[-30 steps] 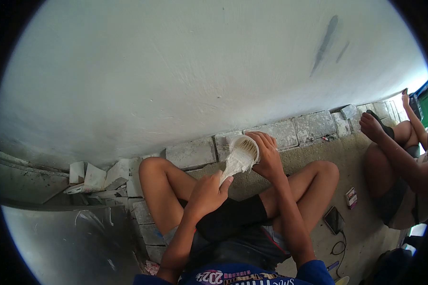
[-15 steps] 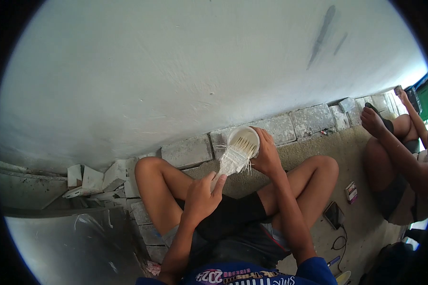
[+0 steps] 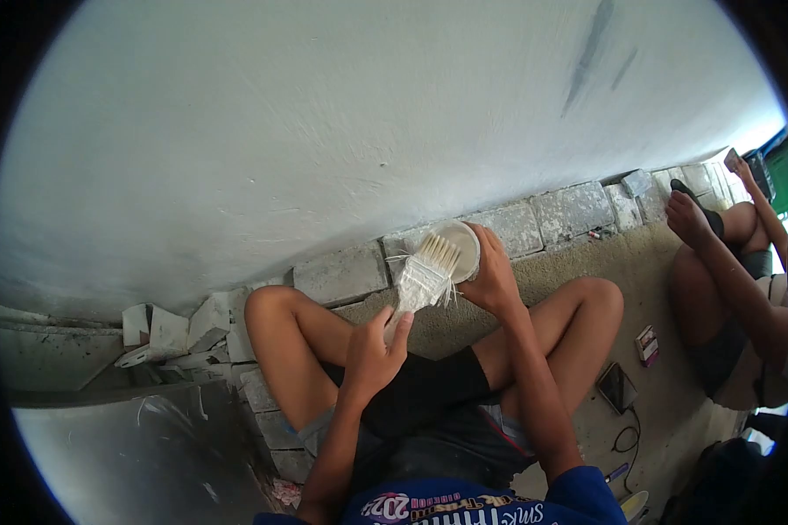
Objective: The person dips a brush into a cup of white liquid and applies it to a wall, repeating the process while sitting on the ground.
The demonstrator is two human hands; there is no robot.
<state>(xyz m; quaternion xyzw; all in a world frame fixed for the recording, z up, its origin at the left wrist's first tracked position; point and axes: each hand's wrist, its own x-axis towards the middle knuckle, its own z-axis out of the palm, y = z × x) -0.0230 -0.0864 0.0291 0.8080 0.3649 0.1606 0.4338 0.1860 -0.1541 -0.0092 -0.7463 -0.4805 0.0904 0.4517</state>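
Observation:
I sit cross-legged facing a white painted wall (image 3: 324, 131). My left hand (image 3: 372, 350) grips the handle of a paint-caked white brush (image 3: 422, 280), whose bristles point up toward a small white cup (image 3: 460, 249). My right hand (image 3: 490, 280) holds that cup from the right side, tilted toward me, in front of the row of grey paving blocks (image 3: 341, 273) at the wall's foot. The brush tips sit at the cup's rim.
Broken white blocks (image 3: 175, 332) lie at the left beside a grey metal sheet (image 3: 131, 446). Another person (image 3: 727, 289) sits at the right. A phone (image 3: 617, 385) with a cable and a small box (image 3: 646, 346) lie on the concrete floor.
The brush has come out of the cup and now sits lower left of its rim. Both hands and the cup shifted slightly up and left in view.

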